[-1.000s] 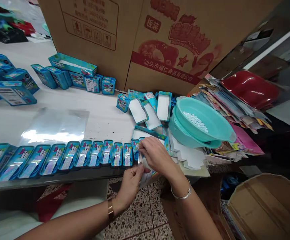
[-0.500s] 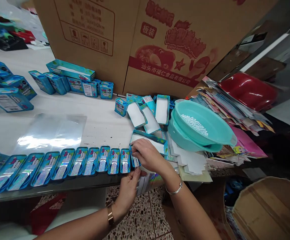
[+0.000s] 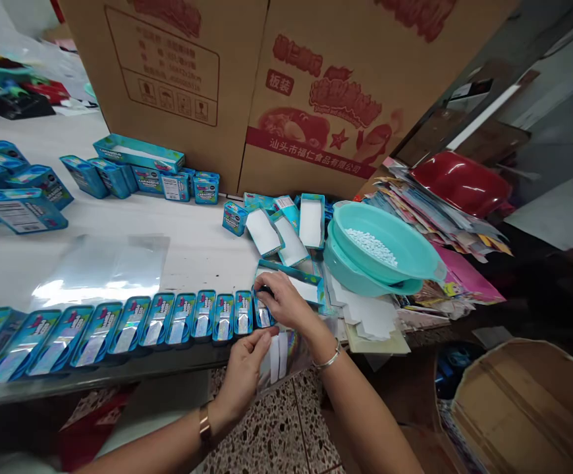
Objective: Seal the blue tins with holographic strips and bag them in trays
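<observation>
At the near edge of the bench (image 3: 202, 243) the right hand (image 3: 286, 304) lies over the last blue tin (image 3: 263, 315) at the right end of the row of blue tins (image 3: 118, 326), its fingertips pressed down on the tin's upper end, so its grip is closed on that tin from above. The left hand (image 3: 244, 368) sits just below the bench edge, directly under the same tin, with thumb and fingers pinched narrow on a sheet of holographic stickers (image 3: 281, 352) that hangs down past the edge toward the floor. The tin lies flat, touching its neighbour in the row, between the two hands. Just behind the right hand lies an open blue box (image 3: 291, 276), and to the right stand the stacked teal basins (image 3: 385, 253), the upper one holding small white pellets (image 3: 371, 245). Compared with a second ago, the right hand has moved from the sticker sheet onto the tin, the tin has joined the end of the row, and the left hand has dropped a little lower with the sheet; the basins and the boxes behind have kept their places.
</observation>
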Demonstrator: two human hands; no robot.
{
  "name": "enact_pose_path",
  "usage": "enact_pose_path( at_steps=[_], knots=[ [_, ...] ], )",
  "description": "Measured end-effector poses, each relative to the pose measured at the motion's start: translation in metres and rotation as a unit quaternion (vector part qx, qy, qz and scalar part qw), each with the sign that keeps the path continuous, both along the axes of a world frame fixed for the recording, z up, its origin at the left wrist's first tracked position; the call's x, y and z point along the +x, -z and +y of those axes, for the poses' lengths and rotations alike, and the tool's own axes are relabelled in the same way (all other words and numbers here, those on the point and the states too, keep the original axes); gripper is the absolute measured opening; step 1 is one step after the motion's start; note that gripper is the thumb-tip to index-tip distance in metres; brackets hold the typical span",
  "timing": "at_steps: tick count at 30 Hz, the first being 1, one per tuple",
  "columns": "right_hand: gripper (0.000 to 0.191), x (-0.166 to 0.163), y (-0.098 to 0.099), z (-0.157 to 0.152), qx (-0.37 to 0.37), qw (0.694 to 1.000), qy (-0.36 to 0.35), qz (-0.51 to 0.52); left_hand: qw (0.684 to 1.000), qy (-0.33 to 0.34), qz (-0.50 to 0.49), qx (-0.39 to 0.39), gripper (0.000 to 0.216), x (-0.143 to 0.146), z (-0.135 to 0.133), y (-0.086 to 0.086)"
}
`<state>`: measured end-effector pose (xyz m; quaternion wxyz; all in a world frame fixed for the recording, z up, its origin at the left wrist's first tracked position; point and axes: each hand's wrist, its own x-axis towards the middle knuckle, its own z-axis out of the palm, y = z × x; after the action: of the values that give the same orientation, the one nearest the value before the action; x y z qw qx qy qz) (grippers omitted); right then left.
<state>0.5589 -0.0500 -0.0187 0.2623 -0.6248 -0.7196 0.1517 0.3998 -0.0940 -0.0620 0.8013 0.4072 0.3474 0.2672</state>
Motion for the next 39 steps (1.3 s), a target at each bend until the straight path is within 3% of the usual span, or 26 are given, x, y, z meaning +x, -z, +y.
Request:
enact_pose_path(
  at_steps=[3,7,11,14,19,26,32,39],
  knots=[
    [0.021,-0.006,-0.001,-0.012,0.050,0.997,0.048,0.014,1.000,-0.012,-0.011,-0.018,0.046,-0.004,-0.002,0.003],
    [0.021,-0.020,-0.011,-0.069,0.145,0.974,0.143,0.101,1.000,0.008,-0.006,-0.006,0.047,-0.020,-0.004,0.006],
    [0.017,-0.050,-0.013,-0.136,0.075,0.990,0.109,0.054,0.997,0.066,-0.038,0.014,0.061,-0.031,-0.009,-0.004],
    [0.020,-0.072,-0.004,-0.161,0.077,0.989,0.126,-0.023,0.993,0.110,-0.037,-0.003,0.077,-0.034,-0.015,-0.011],
    [0.021,-0.084,0.011,-0.169,0.085,0.976,0.199,0.003,0.986,0.169,0.005,0.005,0.083,-0.041,-0.018,-0.018],
    [0.018,-0.088,0.012,-0.170,0.094,0.973,0.206,0.044,0.979,0.201,0.035,-0.014,0.079,-0.047,-0.009,-0.019],
    [0.007,-0.088,0.011,-0.165,0.042,0.946,0.273,0.169,0.974,0.219,0.014,0.062,0.073,-0.047,-0.009,-0.018],
    [0.007,-0.093,0.008,-0.163,0.040,0.958,0.276,0.071,0.973,0.204,0.021,0.109,0.063,-0.048,-0.009,-0.013]
  ],
)
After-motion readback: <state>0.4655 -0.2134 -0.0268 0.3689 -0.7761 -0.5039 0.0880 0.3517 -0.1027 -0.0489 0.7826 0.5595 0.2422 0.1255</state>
